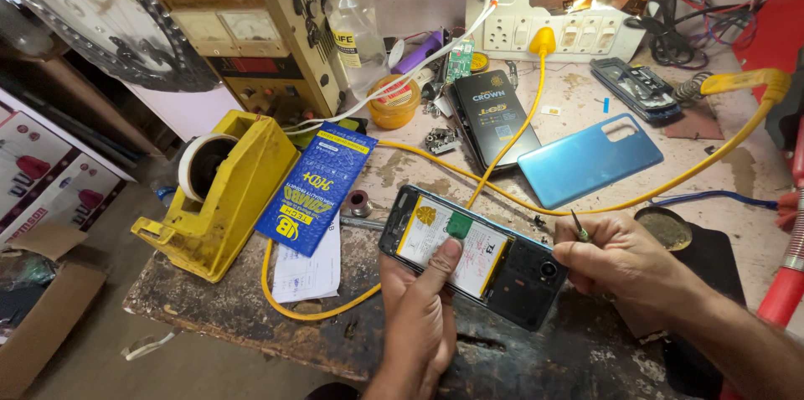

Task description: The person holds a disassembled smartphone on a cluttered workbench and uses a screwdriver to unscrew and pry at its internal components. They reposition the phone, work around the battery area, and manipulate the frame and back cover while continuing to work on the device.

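Cluttered repair table, opened phone near front edge. Left hand grips phone, thumb on battery. Right hand closed around small screwdriver beside phone.

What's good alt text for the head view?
Left hand steadies an opened smartphone with its white battery exposed on a worn workbench; right hand holds a thin metal tool. A blue phone back cover lies behind.

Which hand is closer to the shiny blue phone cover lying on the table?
Right. The right hand sits just below the blue phone cover; the left hand is farther off, holding the opened phone.
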### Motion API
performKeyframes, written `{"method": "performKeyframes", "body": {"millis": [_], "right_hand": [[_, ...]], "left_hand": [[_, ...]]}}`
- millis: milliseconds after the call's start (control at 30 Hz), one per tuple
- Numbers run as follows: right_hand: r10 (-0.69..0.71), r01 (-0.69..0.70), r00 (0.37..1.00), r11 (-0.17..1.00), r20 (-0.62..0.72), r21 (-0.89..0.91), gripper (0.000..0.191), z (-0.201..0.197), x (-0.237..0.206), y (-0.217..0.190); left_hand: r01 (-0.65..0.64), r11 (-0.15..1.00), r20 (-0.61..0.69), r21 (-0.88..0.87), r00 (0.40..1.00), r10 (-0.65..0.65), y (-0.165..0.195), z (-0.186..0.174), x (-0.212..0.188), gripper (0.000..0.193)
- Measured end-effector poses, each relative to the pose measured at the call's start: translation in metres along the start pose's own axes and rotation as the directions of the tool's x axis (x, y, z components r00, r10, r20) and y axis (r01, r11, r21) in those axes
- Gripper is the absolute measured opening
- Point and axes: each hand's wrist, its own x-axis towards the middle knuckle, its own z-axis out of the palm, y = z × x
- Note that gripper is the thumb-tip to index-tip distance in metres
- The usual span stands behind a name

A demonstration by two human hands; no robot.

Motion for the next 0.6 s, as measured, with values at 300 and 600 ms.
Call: {"method": "performKeyframes", "body": {"millis": [300, 600], "right_hand": [[-0.092, 0.090, 0.996, 0.985, -0.003, -0.147, 0.038, 0.009, 0.001, -0.005], [0.178, -0.173, 0.982, 0.982, -0.064, 0.079, 0.032, 0.006, -0.004, -0.023]], "left_hand": [[0.009, 1.000, 0.030, 0.004, 1.000, -0.009, -0.001, 0.001, 0.000, 0.057], [0.016, 0.999, -0.018, -0.041, 1.000, -0.017, 0.001, 0.000, 0.003, 0.054]]}}
